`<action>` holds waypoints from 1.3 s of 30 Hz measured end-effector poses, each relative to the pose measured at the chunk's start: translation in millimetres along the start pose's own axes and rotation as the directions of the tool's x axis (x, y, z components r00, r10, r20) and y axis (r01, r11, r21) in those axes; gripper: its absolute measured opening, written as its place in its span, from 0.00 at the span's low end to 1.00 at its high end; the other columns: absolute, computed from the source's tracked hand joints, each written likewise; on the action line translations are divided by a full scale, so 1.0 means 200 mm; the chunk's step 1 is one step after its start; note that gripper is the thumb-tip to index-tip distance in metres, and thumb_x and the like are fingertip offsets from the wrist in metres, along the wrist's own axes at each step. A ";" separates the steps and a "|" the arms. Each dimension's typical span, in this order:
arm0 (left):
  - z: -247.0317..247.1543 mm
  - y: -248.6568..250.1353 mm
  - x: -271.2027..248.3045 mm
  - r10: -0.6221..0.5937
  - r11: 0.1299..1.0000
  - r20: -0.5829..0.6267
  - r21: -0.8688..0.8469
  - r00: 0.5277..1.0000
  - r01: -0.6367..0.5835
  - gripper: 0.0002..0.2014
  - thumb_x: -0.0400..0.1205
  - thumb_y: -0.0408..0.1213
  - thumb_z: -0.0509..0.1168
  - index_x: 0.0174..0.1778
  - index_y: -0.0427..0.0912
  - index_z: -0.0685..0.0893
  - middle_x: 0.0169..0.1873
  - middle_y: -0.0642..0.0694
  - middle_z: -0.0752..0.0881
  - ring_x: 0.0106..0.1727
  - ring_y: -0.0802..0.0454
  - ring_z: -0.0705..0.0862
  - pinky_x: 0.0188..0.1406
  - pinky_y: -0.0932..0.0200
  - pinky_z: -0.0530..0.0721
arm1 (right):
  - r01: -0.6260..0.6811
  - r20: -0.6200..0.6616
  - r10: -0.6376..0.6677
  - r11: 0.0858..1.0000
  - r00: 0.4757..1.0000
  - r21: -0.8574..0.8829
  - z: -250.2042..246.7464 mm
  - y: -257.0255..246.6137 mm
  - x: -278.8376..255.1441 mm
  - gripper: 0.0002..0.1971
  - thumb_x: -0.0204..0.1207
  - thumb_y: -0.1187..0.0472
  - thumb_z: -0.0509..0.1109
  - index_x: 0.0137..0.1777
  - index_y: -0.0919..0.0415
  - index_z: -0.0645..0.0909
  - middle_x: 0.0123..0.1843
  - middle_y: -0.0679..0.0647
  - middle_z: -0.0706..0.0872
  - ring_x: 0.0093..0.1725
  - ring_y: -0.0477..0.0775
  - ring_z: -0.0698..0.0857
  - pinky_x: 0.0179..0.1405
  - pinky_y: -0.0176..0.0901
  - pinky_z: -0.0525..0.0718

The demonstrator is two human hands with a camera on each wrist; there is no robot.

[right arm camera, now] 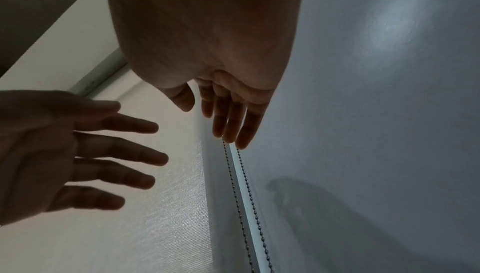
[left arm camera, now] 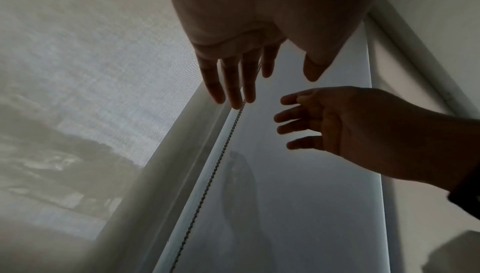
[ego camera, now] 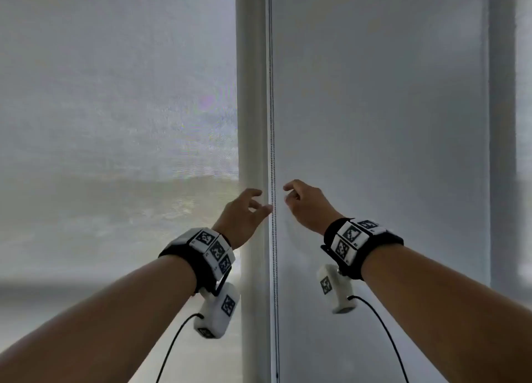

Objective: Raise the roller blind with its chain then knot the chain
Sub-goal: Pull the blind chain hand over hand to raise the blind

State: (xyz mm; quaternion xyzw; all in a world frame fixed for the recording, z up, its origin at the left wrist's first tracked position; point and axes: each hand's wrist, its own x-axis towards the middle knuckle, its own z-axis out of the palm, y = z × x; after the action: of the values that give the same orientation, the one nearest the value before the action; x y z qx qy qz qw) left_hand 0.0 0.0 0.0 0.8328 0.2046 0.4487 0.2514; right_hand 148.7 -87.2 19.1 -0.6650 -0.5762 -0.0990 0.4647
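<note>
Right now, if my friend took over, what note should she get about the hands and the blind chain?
Left hand: open, holds nothing, fingers right at the bead chain.
Right hand: open, holds nothing, just right of the chain.
The chain hangs straight down the left edge of the roller blind, beside the white post.
Done: nothing yet; the blind is fully down, no knot seen.
Left: grip the chain, raise the blind, knot the chain.
</note>
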 end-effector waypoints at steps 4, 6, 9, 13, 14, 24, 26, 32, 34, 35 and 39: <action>0.08 -0.10 0.05 -0.034 0.999 -0.023 -0.042 0.999 0.033 0.22 0.76 0.49 0.66 0.66 0.49 0.76 0.51 0.48 0.86 0.54 0.49 0.83 0.54 0.57 0.77 | -0.031 -0.039 0.037 0.990 0.999 0.140 0.08 0.09 0.14 0.17 0.82 0.60 0.59 0.67 0.61 0.78 0.56 0.58 0.87 0.53 0.56 0.86 0.57 0.53 0.85; 0.13 -0.16 0.08 -0.046 0.998 -0.031 -0.053 0.998 0.045 0.22 0.77 0.49 0.66 0.66 0.49 0.77 0.51 0.48 0.86 0.51 0.50 0.84 0.54 0.56 0.78 | -0.041 -0.045 0.052 0.976 0.998 0.212 0.14 0.12 0.22 0.17 0.82 0.58 0.59 0.68 0.61 0.77 0.57 0.58 0.87 0.57 0.58 0.85 0.62 0.60 0.84; 0.18 -0.23 0.14 -0.055 0.995 -0.043 -0.084 0.998 0.051 0.20 0.77 0.48 0.66 0.65 0.50 0.76 0.49 0.50 0.85 0.47 0.54 0.83 0.47 0.61 0.76 | -0.038 -0.069 0.062 0.953 0.996 0.299 0.21 0.18 0.34 0.18 0.83 0.57 0.59 0.69 0.61 0.76 0.60 0.58 0.85 0.59 0.57 0.84 0.64 0.60 0.83; 0.27 -0.32 0.16 -0.063 0.993 -0.003 -0.097 0.998 0.063 0.21 0.79 0.49 0.64 0.68 0.49 0.75 0.47 0.56 0.82 0.44 0.60 0.82 0.44 0.64 0.74 | -0.046 -0.066 0.079 0.914 0.995 0.403 0.30 0.22 0.49 0.17 0.84 0.55 0.58 0.68 0.62 0.76 0.56 0.56 0.84 0.52 0.53 0.83 0.58 0.55 0.82; 0.28 -0.34 0.17 -0.066 0.993 0.006 -0.093 0.998 0.067 0.21 0.79 0.49 0.64 0.68 0.49 0.74 0.48 0.56 0.82 0.45 0.61 0.82 0.44 0.65 0.75 | -0.055 -0.049 0.086 0.895 0.995 0.442 0.33 0.23 0.51 0.16 0.85 0.54 0.57 0.66 0.62 0.77 0.54 0.57 0.85 0.50 0.54 0.84 0.55 0.55 0.83; 0.34 -0.51 0.21 -0.132 0.987 0.026 -0.088 0.991 0.134 0.18 0.80 0.48 0.62 0.66 0.52 0.75 0.52 0.53 0.83 0.51 0.59 0.82 0.47 0.64 0.76 | -0.005 -0.074 0.083 0.702 0.994 0.712 0.53 0.29 0.56 0.19 0.88 0.52 0.50 0.38 0.59 0.72 0.26 0.51 0.70 0.19 0.48 0.65 0.19 0.39 0.66; 0.35 -0.52 0.22 -0.138 0.985 0.027 -0.103 0.990 0.140 0.19 0.80 0.48 0.61 0.67 0.51 0.75 0.52 0.53 0.83 0.54 0.55 0.83 0.52 0.61 0.77 | 0.043 -0.127 0.065 0.716 0.990 0.697 0.53 0.28 0.54 0.19 0.88 0.52 0.51 0.37 0.60 0.69 0.26 0.52 0.67 0.19 0.47 0.63 0.18 0.37 0.64; 0.36 -0.52 0.22 -0.118 0.984 0.002 -0.138 0.993 0.117 0.16 0.79 0.49 0.59 0.62 0.54 0.78 0.51 0.51 0.86 0.54 0.52 0.84 0.56 0.53 0.81 | 0.079 -0.162 0.075 0.631 0.984 0.771 0.48 0.26 0.45 0.20 0.88 0.56 0.52 0.32 0.57 0.63 0.25 0.52 0.61 0.17 0.43 0.58 0.14 0.32 0.61; 0.36 -0.49 0.21 -0.083 0.985 -0.028 -0.153 0.996 0.078 0.14 0.80 0.46 0.57 0.60 0.53 0.80 0.49 0.50 0.87 0.51 0.52 0.85 0.51 0.57 0.80 | 0.088 -0.164 0.067 0.620 0.984 0.780 0.48 0.25 0.41 0.21 0.88 0.56 0.52 0.31 0.56 0.63 0.24 0.51 0.61 0.17 0.43 0.58 0.14 0.32 0.61; 0.35 -0.47 0.21 -0.068 0.985 -0.045 -0.162 0.997 0.060 0.14 0.81 0.44 0.56 0.60 0.51 0.80 0.48 0.51 0.87 0.50 0.54 0.85 0.49 0.60 0.79 | 0.095 -0.174 0.063 0.634 0.983 0.768 0.49 0.26 0.39 0.21 0.88 0.56 0.52 0.30 0.56 0.63 0.24 0.51 0.62 0.18 0.43 0.59 0.15 0.33 0.62; 0.31 -0.38 0.21 -0.011 0.981 -0.087 -0.194 0.996 -0.006 0.13 0.84 0.41 0.53 0.56 0.48 0.83 0.47 0.52 0.89 0.48 0.57 0.87 0.45 0.64 0.79 | 0.104 -0.184 0.046 0.678 0.982 0.728 0.55 0.28 0.26 0.22 0.88 0.55 0.52 0.30 0.57 0.67 0.21 0.45 0.69 0.19 0.43 0.67 0.19 0.35 0.67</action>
State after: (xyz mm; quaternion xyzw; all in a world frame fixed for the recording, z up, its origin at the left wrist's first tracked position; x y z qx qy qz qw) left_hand 66.5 69.8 -48.4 0.7836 0.1720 0.5023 0.3227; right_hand 168.6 34.1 -34.6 -0.4011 -0.5318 0.0711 0.7425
